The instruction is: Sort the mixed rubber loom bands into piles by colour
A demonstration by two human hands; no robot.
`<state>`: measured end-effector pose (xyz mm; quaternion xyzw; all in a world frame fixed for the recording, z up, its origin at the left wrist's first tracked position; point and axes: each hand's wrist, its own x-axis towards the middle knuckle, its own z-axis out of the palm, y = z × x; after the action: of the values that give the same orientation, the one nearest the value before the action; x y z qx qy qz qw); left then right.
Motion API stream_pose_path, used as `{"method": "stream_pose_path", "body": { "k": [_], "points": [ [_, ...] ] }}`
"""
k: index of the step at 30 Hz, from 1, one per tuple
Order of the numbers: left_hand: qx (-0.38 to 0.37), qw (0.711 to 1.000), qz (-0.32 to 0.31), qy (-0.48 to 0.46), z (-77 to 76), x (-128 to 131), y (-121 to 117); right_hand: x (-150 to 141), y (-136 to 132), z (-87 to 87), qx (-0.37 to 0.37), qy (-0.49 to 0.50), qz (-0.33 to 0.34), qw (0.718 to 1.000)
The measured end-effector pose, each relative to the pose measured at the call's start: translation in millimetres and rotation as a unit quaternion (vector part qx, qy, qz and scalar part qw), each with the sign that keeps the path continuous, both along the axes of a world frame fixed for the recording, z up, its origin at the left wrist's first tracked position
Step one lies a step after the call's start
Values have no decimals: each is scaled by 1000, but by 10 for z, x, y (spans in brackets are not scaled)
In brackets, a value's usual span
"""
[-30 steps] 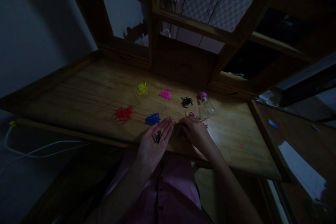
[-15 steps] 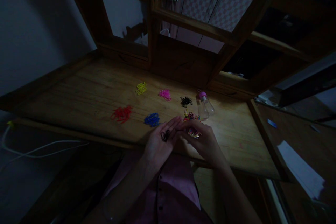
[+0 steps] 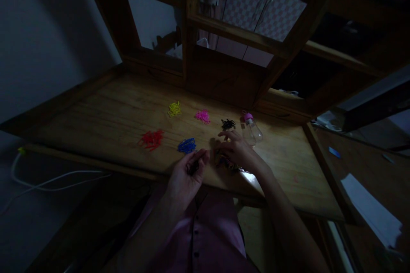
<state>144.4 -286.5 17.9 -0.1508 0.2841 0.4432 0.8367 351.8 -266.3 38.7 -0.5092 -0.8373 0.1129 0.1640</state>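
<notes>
My left hand (image 3: 184, 181) is half curled, palm up, around some black rubber bands (image 3: 192, 167) near the table's front edge. My right hand (image 3: 238, 148) hovers palm down over a mixed-colour pile of rubber bands (image 3: 228, 163), its fingers apart and bent; nothing shows in them. Part of that pile is hidden beneath the hand. Just beyond my left fingers lies a blue heap of rubber bands (image 3: 186, 145). A black heap (image 3: 228, 124) sits beyond my right fingers, close to a clear bottle with a pink cap (image 3: 253, 130).
Red bands (image 3: 152, 139), yellow bands (image 3: 174, 109) and pink bands (image 3: 203, 116) lie in separate heaps on the wooden table (image 3: 105, 115). A wooden shelf unit (image 3: 224, 72) rises along the back edge. White paper (image 3: 371, 209) lies on a surface at the right.
My right hand has left the left palm and moved over the mixed pile, its fingers spreading. My left hand has shifted slightly left and its fingers have curled up around the black bands.
</notes>
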Motion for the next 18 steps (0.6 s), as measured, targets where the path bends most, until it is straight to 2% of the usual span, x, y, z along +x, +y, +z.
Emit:
{"method": "stream_pose_path", "body": {
  "k": [3, 6, 9, 12, 15, 18],
  "points": [
    [7, 1000, -12, 4, -9, -22, 7, -45, 9, 2, 2, -16, 16, 1000],
    [-9, 1000, 4, 26, -21, 7, 21, -39, 17, -18, 5, -14, 11, 1000],
    [-10, 998, 25, 51, -42, 54, 30, 9, 13, -61, 0, 23, 1, 1000],
    [18, 999, 26, 22, -50, 88, 36, 55, -26, -65, 6, 85, -16, 996],
    [41, 999, 7, -19, -31, 123, 48, 47, -106, 24, 17, 142, -17, 990],
    [66, 998, -7, -14, -6, 189, 57, -43, -212, 163, 22, 174, -6, 984]
  ]
}}
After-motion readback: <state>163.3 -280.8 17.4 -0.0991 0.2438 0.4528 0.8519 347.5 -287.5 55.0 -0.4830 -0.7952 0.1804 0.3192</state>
